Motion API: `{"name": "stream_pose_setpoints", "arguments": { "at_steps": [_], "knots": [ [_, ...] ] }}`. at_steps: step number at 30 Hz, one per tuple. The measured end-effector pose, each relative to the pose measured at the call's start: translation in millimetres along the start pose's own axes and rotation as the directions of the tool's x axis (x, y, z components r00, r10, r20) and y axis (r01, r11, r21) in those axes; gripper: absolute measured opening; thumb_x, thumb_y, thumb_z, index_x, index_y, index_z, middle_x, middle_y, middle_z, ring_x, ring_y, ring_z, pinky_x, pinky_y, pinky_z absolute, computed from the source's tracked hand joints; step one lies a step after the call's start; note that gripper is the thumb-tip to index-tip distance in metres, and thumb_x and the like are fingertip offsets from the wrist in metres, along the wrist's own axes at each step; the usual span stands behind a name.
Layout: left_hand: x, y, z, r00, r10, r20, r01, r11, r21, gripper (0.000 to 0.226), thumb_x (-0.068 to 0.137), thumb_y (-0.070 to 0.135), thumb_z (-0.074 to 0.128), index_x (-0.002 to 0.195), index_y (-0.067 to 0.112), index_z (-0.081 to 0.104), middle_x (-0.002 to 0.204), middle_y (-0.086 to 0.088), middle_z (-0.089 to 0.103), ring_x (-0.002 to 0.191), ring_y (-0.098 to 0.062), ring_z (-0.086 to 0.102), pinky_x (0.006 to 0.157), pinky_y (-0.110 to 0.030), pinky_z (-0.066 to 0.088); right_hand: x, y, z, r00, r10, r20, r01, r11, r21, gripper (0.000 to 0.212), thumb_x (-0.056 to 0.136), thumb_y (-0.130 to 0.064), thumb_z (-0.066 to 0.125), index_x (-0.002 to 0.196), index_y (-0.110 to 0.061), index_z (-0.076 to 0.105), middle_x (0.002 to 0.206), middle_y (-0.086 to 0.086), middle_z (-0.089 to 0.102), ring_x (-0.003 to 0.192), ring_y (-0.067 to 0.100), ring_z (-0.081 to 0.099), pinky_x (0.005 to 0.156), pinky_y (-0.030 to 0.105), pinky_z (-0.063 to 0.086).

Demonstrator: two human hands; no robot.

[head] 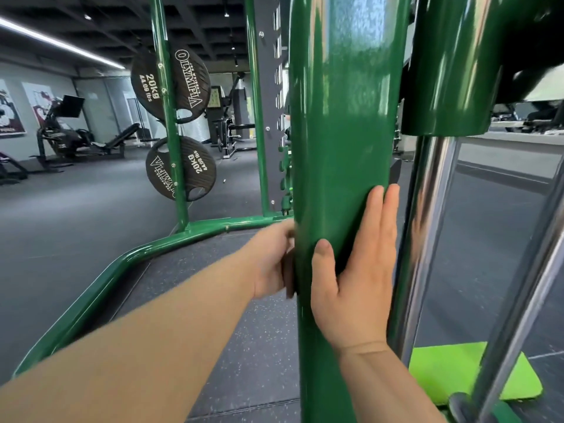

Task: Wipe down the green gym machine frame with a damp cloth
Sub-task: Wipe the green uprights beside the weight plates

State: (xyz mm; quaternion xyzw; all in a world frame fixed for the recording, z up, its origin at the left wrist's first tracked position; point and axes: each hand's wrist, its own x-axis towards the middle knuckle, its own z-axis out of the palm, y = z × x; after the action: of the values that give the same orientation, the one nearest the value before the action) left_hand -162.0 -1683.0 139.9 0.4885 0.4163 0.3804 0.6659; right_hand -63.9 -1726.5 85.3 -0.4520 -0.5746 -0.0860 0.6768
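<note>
A thick glossy green upright post [338,132] of the gym machine fills the middle of the view. My left hand [271,261] reaches to the post's left edge, where its fingers curl round a dark cloth [288,273]. Most of that cloth is hidden behind the post. My right hand [357,285] lies flat against the front right of the post, fingers straight and pointing up, thumb spread to the left. A dark patch shows under its palm; whether it is cloth or shadow is unclear.
Two black 20kg weight plates [171,83] hang on a thinner green upright at the back left. A curved green base rail [128,261] runs along the speckled rubber floor. Chrome guide rods [427,239] stand right of the post, above a lime-green pad [451,374]. Benches [76,138] stand far left.
</note>
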Motion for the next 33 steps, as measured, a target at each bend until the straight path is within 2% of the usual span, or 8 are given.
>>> {"name": "stream_pose_setpoints", "arguments": {
  "at_steps": [2,4,10,16,23,27,30,33],
  "knots": [
    [4,33,6,0.987,0.158,-0.021,-0.159,0.979,-0.127,0.031,0.086,0.028,0.048,0.097,0.009,0.071,0.104,-0.011,0.071,0.087,-0.024,0.07,0.081,-0.035,0.059,0,1,1,1.0,-0.007,-0.01,0.007,1.0,0.009,0.078,0.088,-0.031,0.046,0.155,-0.022,0.007,0.163,-0.005,0.002,0.152,0.014,0.007,0.122,0.025,0.008],
    [3,39,10,0.97,0.239,-0.033,-0.242,0.96,-0.139,0.034,0.092,0.029,0.046,0.099,0.009,0.072,0.102,-0.011,0.074,0.089,-0.023,0.071,0.084,-0.037,0.058,0,3,0,1.0,-0.007,-0.01,0.007,1.0,0.007,0.078,0.088,-0.03,0.047,0.155,-0.022,0.008,0.163,-0.004,0.003,0.152,0.014,0.006,0.122,0.026,0.008],
    [-7,-27,-4,0.999,-0.038,-0.017,0.04,0.99,0.135,0.044,0.095,0.046,0.049,0.126,0.019,0.065,0.12,0.0,0.07,0.112,-0.019,0.065,0.102,-0.037,0.049,-1,1,2,1.0,0.006,-0.021,-0.006,1.0,0.015,0.078,0.088,-0.031,0.047,0.155,-0.022,0.009,0.163,-0.003,0.004,0.152,0.014,0.007,0.123,0.03,0.01],
    [-6,26,11,0.977,0.214,0.015,-0.21,0.968,-0.134,0.059,0.096,0.061,0.039,0.118,0.015,0.07,0.115,-0.007,0.072,0.106,-0.021,0.069,0.095,-0.037,0.054,-2,5,-2,1.0,-0.005,0.024,0.004,0.998,0.065,0.073,0.09,-0.029,0.046,0.153,-0.022,0.01,0.163,0.001,0.005,0.151,0.008,0.004,0.119,0.019,0.006],
    [8,-54,-7,0.993,-0.083,0.078,0.08,0.996,0.048,0.064,0.092,0.067,0.039,0.123,0.019,0.068,0.126,-0.007,0.067,0.12,-0.025,0.061,0.105,-0.045,0.046,-13,12,-12,0.997,0.039,0.065,-0.047,0.992,0.121,0.059,0.094,-0.028,0.037,0.15,-0.031,0.017,0.164,0.004,0.015,0.146,-0.007,0.008,0.111,0.006,0.01],
    [8,-82,-4,0.984,-0.177,0.005,0.175,0.976,0.128,0.064,0.094,0.056,0.046,0.13,0.005,0.06,0.132,-0.019,0.06,0.12,-0.035,0.059,0.103,-0.05,0.047,-26,34,-19,0.996,0.09,0.025,-0.091,0.993,0.075,0.057,0.094,-0.027,0.037,0.15,-0.019,0.033,0.155,-0.005,0.034,0.144,-0.007,0.016,0.119,0.02,0.017],
    [1,-91,-6,0.987,-0.116,-0.112,0.115,0.993,-0.012,0.048,0.1,0.039,0.039,0.114,0.006,0.07,0.119,-0.018,0.068,0.097,-0.029,0.07,0.091,-0.038,0.054,-41,51,-25,0.972,0.233,0.043,-0.234,0.971,0.039,0.051,0.094,-0.033,0.038,0.139,-0.012,0.05,0.138,0.002,0.052,0.135,0.02,0.044,0.108,0.048,0.04],
    [-22,-86,-20,0.991,0.059,-0.122,-0.09,0.959,-0.267,0.033,0.087,0.012,0.045,0.113,0.005,0.064,0.109,-0.016,0.072,0.091,-0.028,0.069,0.08,-0.035,0.059,-42,50,-31,0.95,0.309,0.054,-0.31,0.95,0.028,0.037,0.094,-0.038,0.039,0.122,-0.021,0.056,0.113,-0.003,0.059,0.104,0.018,0.058,0.089,0.04,0.05]
  ]
}}
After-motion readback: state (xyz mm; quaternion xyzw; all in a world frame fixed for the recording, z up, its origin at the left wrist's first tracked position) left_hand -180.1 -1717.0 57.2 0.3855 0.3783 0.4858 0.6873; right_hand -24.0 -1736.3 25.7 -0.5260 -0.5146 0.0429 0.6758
